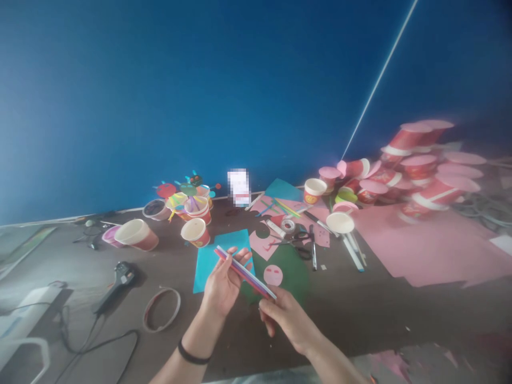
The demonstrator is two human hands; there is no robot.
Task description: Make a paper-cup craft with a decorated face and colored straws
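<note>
A bundle of thin straws, red, purple and white, slants between my two hands above the table. My left hand faces palm up, its thumb over the bundle's upper end and its fingers partly spread behind it. At the lower end, the thumb and fingers of my right hand grip the straws. Beneath my hands lie a bright blue paper sheet and a dark green paper circle. A small pink paper disc with red marks rests on the green circle. Black scissors lie just beyond.
Paper cups with pink tops are stacked at the right, behind pink paper sheets. A hot glue gun and a tape ring lie at left. Near the wall stand decorated cups and a plain-rimmed cup.
</note>
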